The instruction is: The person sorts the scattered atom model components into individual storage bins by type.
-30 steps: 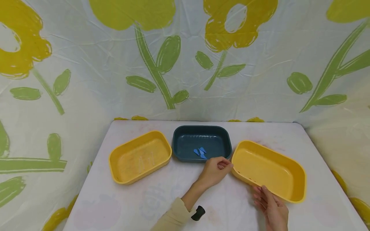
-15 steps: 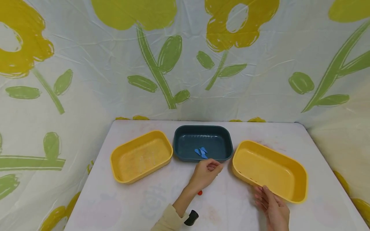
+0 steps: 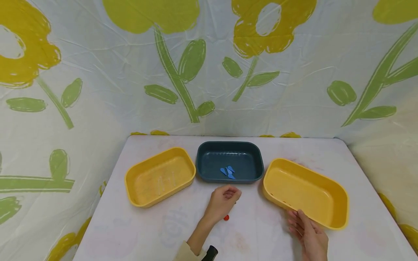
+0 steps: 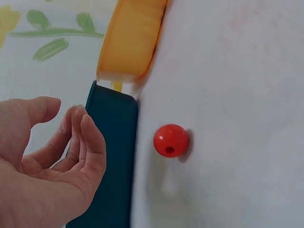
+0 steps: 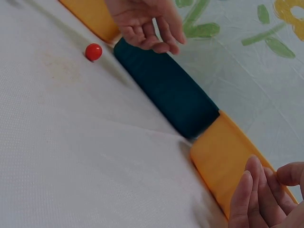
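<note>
My left hand (image 3: 224,201) hovers in front of the dark teal bin (image 3: 230,144), its fingers loosely curled and nothing between them. On the table just below that hand lies a red bead (image 4: 171,141) with a hole in it, apart from the fingers. In the head view the bead (image 3: 226,218) shows beside the wrist. My right hand (image 3: 309,233) pinches the near rim of the right yellow bin (image 3: 303,188), thumb at the rim and fingers along the outer wall. Several blue teardrop-shaped pieces (image 3: 230,173) lie inside the teal bin.
Another yellow bin (image 3: 160,156) stands at the left, with thin clear sticks (image 3: 173,179) on its floor. The three bins form a row along the back of the white-covered table (image 3: 254,239). A flower-printed cloth (image 3: 130,54) hangs behind it.
My left hand has drawn left and back toward me, away from the right yellow bin. The red bead, hidden earlier, now shows beside the wrist. The right hand keeps its place.
</note>
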Motion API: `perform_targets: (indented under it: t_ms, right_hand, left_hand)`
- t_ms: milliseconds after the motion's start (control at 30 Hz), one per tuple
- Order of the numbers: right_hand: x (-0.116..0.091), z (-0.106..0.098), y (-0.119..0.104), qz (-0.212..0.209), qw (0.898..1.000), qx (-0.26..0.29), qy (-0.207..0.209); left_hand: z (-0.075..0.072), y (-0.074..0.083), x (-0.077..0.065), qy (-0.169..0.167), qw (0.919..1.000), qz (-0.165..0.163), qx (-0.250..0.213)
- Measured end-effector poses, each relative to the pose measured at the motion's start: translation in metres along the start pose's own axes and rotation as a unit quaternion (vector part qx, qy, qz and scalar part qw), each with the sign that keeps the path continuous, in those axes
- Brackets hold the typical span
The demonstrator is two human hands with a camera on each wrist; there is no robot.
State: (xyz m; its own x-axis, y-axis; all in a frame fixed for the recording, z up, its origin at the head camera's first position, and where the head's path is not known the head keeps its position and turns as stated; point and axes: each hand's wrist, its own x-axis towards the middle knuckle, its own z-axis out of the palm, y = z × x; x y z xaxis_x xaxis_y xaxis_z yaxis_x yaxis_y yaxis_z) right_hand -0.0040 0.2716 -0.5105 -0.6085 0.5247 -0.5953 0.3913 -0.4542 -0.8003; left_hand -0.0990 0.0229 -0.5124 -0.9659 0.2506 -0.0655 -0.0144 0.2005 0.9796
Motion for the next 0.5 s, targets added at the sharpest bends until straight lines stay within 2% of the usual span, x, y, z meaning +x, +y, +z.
perform_targets:
  t_ms: [167, 333, 500]
  right_hand:
    - [0.001, -0.001, 0.000, 0.002, 1.000, -0.001, 0.000]
    - [0.002, -0.002, 0.001, 0.008, 1.000, -0.005, 0.000]
    - [0.003, -0.002, 0.000, 0.010, 1.000, -0.008, -0.002]
  left_hand:
    - [-0.007, -0.006, -0.006, 0.006, 1.0000, -0.006, -0.004]
    - [-0.013, -0.010, -0.013, 0.002, 0.9995, -0.032, 0.006]
    - [-0.018, -0.017, -0.021, 0.010, 0.9990, -0.042, 0.013]
